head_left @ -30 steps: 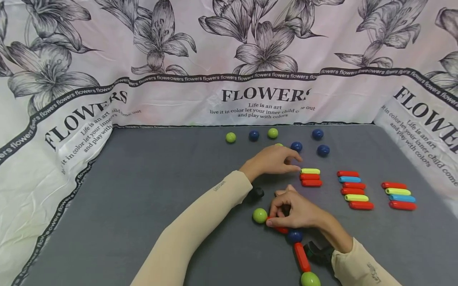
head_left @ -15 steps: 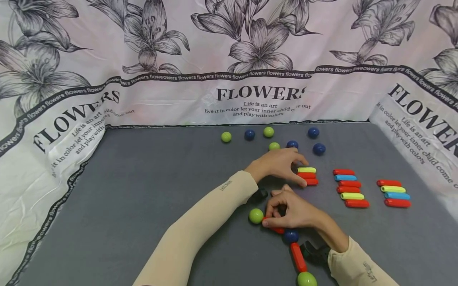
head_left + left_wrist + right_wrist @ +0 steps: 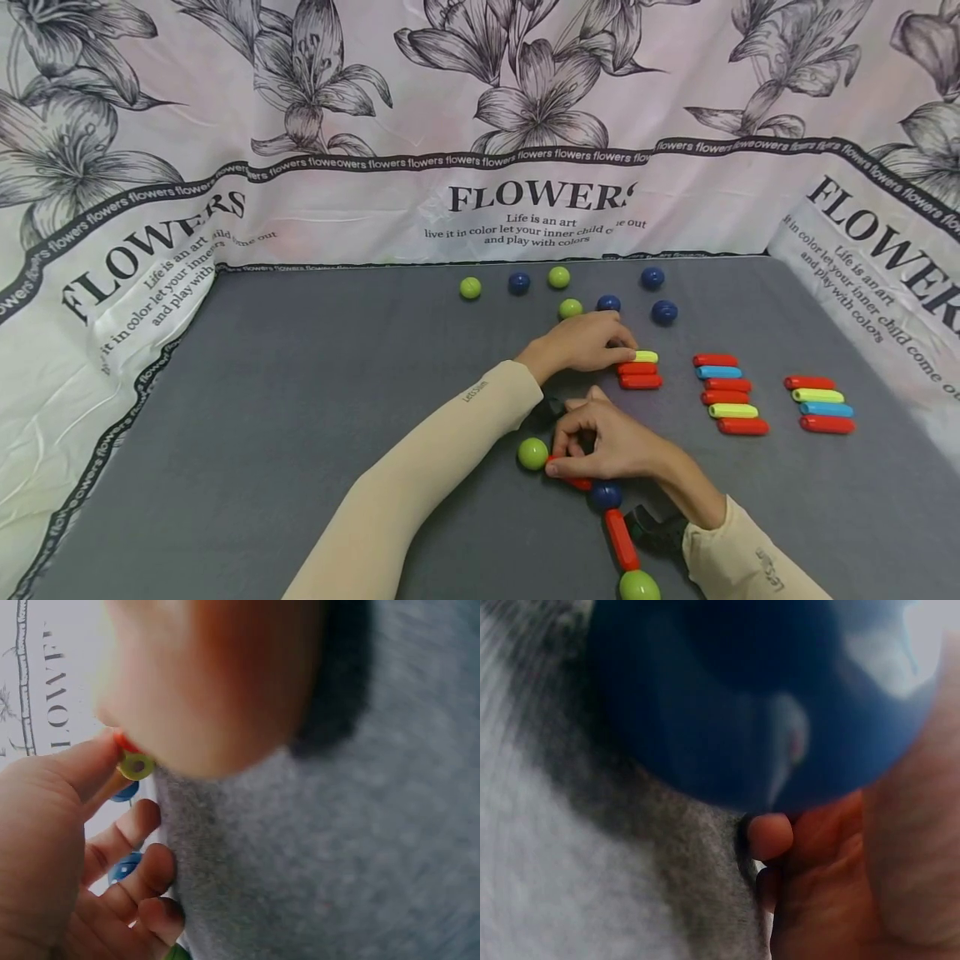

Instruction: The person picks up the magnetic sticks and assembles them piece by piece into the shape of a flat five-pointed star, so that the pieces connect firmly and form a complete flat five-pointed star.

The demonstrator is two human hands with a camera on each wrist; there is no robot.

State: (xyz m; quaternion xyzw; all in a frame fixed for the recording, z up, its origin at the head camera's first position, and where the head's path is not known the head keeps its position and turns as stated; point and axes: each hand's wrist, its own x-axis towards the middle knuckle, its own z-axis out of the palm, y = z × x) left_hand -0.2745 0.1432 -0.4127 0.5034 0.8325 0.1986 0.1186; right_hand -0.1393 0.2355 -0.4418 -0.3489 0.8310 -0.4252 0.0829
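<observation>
1. Nearest, at the near edge of view, a large green ball (image 3: 640, 586) lies on a grey worktop (image 3: 300, 392); a near red stick (image 3: 621, 540) runs from it to a blue ball (image 3: 606, 496).
2. Beyond that blue ball, the right hand (image 3: 611, 442) pinches the held red stick (image 3: 577, 483) between thumb and forefinger. One end of the stick is at the blue ball; just beside its other end, to the left, sits a second green ball (image 3: 532, 454).
3. To the right lie a column of six sticks (image 3: 733, 411) in red, yellow and blue, and, farther right, a column of four sticks (image 3: 827, 410) in the same colours.
4. Farther off, the left hand (image 3: 579, 343) has thumb and forefinger clamped on the left end of a yellow stick (image 3: 647, 357). Two red sticks (image 3: 641, 382) lie on its near side.
5. Behind, three green balls (image 3: 470, 288) and four blue balls (image 3: 664, 312) are scattered.
6. Farthest, a pale cloth (image 3: 345, 217) hangs, printed with black-line lilies and the word "FLOWERS".
</observation>
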